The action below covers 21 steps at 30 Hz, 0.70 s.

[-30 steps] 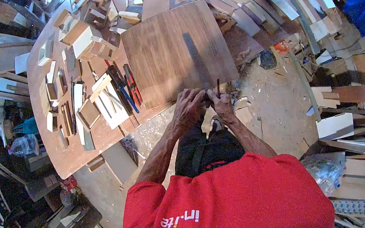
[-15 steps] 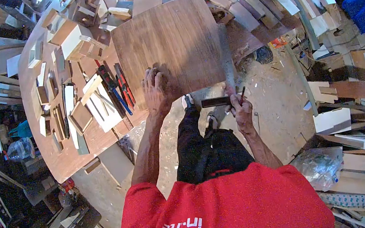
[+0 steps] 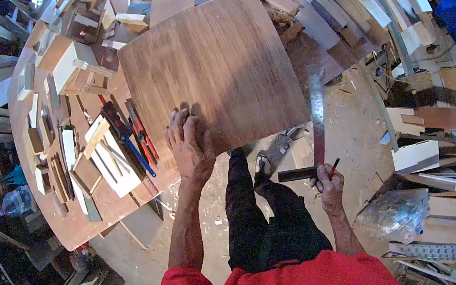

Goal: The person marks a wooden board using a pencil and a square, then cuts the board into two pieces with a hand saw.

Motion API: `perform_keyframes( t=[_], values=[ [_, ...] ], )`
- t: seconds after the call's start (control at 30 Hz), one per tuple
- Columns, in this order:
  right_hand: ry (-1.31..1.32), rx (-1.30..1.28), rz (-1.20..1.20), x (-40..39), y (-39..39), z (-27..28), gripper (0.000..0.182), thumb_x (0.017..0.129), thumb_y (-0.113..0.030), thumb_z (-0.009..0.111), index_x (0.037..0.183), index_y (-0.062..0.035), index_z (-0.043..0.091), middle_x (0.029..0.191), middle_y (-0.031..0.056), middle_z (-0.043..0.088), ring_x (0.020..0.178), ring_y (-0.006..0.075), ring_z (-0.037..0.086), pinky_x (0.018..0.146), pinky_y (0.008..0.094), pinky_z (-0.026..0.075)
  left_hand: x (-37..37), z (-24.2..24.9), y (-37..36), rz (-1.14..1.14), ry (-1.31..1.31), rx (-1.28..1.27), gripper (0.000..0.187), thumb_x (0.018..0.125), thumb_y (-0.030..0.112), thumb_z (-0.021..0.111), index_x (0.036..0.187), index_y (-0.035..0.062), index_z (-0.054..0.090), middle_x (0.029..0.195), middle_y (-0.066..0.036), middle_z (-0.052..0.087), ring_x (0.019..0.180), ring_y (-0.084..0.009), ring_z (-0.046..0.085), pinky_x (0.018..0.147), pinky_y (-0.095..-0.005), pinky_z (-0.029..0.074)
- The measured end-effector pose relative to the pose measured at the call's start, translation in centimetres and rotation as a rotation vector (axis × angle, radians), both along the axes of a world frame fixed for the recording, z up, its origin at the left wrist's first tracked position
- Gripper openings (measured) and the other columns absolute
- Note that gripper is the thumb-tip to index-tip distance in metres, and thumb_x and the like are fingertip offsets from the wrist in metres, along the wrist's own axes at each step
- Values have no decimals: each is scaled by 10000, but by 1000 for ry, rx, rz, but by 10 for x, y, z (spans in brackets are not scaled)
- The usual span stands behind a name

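A brown wood-grain board (image 3: 216, 67) lies on the worktable, its near edge jutting over the floor. My left hand (image 3: 188, 146) rests on the board's near left corner, palm down with the fingers spread. Off the near right corner, my right hand (image 3: 330, 187) is closed around a try square (image 3: 318, 119) and also has a dark pencil (image 3: 334, 167) between its fingers. The square's metal blade points away from me, to the right of the board, and its dark stock reaches left. Fingers hide the joint of the square.
Left of the board, a bar clamp (image 3: 129, 137), red-handled tools (image 3: 142, 133) and small wood pieces cover the worktable (image 3: 113, 205). A box-like wooden assembly (image 3: 72, 62) stands behind them. Stacked offcuts (image 3: 319, 23) lie at the far right. Plastic wrapping (image 3: 394, 214) sits on the right.
My right hand has drawn the square and pencil back toward me and right, away from the board's right edge. My left hand stays on the board. The view has shifted somewhat.
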State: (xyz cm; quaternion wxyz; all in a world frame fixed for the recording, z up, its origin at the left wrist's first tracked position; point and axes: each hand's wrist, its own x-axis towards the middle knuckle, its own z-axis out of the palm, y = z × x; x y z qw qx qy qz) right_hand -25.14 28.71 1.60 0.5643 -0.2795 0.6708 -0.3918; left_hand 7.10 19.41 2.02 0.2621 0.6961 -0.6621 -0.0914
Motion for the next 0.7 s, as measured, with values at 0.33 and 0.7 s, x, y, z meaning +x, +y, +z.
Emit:
perform_keyframes(
  t=[0.33, 0.7],
  values=[
    [-204, 78, 102, 71, -19, -1, 236, 969, -206, 548, 857, -16, 631, 624, 7, 568, 508, 59, 462, 468, 204, 344, 2, 8, -1, -39, -45, 56, 417, 809, 187, 668, 1164, 46, 502, 1330, -188, 443, 1296, -410, 353, 1083, -493, 273],
    [229, -53, 343, 121, -39, -45, 334, 959, -271, 573, 712, -51, 624, 570, -4, 558, 521, 61, 475, 471, 255, 352, -8, 40, -23, -206, -237, 287, 708, 712, 327, 765, 1288, 77, 437, 1379, -146, 401, 1327, -400, 313, 1089, -510, 264]
  ],
)
